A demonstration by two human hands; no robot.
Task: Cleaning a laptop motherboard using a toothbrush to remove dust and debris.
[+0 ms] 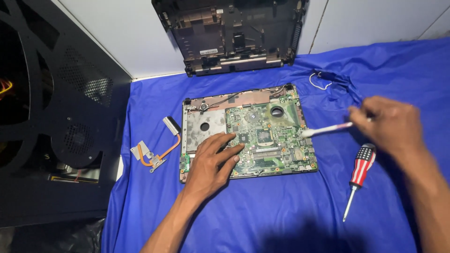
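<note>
Left hand (211, 164) flat on board (262, 138), fingers spread — right hand (391, 124) pinches brush (326, 130); sweep lightly, keep bracing.

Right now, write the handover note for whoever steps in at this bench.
Left hand: flat on the green motherboard, pinning it in the opened laptop base on the blue cloth.
Right hand: holds a white brush, its tip at the board's right edge.
Done: copper heat pipe lies left of the base, laptop shell leans against the wall.
Left: board not lifted out. Screwdriver lies unused at right.
</note>
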